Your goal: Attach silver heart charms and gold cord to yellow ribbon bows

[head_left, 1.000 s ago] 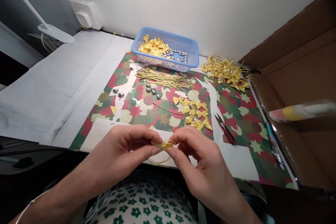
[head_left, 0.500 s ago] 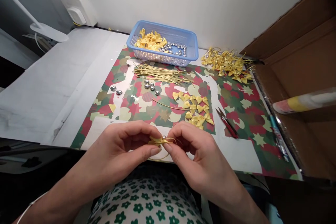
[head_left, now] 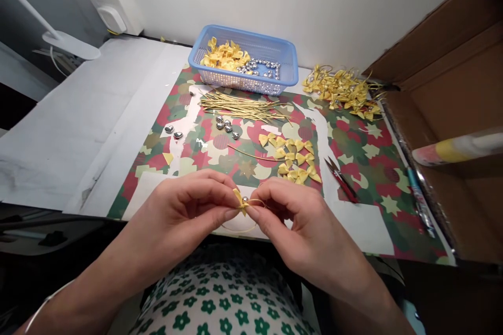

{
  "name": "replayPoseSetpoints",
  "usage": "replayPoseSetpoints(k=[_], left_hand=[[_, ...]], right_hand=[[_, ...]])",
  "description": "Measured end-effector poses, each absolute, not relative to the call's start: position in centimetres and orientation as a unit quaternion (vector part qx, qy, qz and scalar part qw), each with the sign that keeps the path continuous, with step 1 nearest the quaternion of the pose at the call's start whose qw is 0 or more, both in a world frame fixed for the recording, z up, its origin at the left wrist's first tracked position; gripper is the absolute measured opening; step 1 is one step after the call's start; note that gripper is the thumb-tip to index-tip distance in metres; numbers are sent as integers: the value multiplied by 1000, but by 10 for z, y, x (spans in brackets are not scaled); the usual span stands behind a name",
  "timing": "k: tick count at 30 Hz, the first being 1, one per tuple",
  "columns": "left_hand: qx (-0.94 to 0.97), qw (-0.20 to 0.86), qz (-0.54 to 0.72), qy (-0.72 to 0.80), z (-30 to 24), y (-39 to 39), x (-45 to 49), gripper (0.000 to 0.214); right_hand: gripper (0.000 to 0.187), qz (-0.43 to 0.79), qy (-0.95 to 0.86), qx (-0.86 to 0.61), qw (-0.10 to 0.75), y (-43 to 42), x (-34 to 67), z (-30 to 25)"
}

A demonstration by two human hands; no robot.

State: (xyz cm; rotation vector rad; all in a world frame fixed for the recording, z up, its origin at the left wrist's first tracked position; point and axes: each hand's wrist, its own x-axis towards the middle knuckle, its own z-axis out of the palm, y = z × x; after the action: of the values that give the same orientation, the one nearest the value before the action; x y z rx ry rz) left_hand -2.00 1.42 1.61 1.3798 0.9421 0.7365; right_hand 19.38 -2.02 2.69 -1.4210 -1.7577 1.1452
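Observation:
My left hand (head_left: pixel 196 201) pinches a yellow ribbon bow (head_left: pixel 240 203) between thumb and forefinger above the table's front edge. My right hand (head_left: pixel 293 214) pinches the bow's other side, where a thin gold cord (head_left: pixel 257 201) loops out. A small silver bell (head_left: pixel 245 199) sits at the bow's middle, between my fingertips. The cord also curves below my hands; its exact path through the bow is hidden. Just beyond my right hand lie several loose yellow bows (head_left: pixel 290 153) in rough rows, with a single cord beside them.
A blue basket (head_left: pixel 242 77) holds bows and silver bells. In front lie a bundle of gold cords (head_left: pixel 239 106) and several loose bells (head_left: pixel 227 125). Red-handled snips (head_left: pixel 341 182) rest at right, below a pile of corded bows (head_left: pixel 341 91). A cardboard box (head_left: pixel 444 78) borders the right side.
The bow has turned between my fingers, from lying flat to standing more upright, with the bell still at its middle. Both hands keep their pinch. The view has shifted slightly.

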Motion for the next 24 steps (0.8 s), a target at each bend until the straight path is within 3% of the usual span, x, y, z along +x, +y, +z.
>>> replayPoseSetpoints(k=[14, 24], left_hand=[[679, 520, 273, 440, 20, 7, -25, 17], [700, 556, 237, 380, 19, 17, -27, 18]], right_hand=[[20, 403, -692, -508, 316, -21, 193, 32], [20, 397, -699, -506, 313, -19, 197, 33]])
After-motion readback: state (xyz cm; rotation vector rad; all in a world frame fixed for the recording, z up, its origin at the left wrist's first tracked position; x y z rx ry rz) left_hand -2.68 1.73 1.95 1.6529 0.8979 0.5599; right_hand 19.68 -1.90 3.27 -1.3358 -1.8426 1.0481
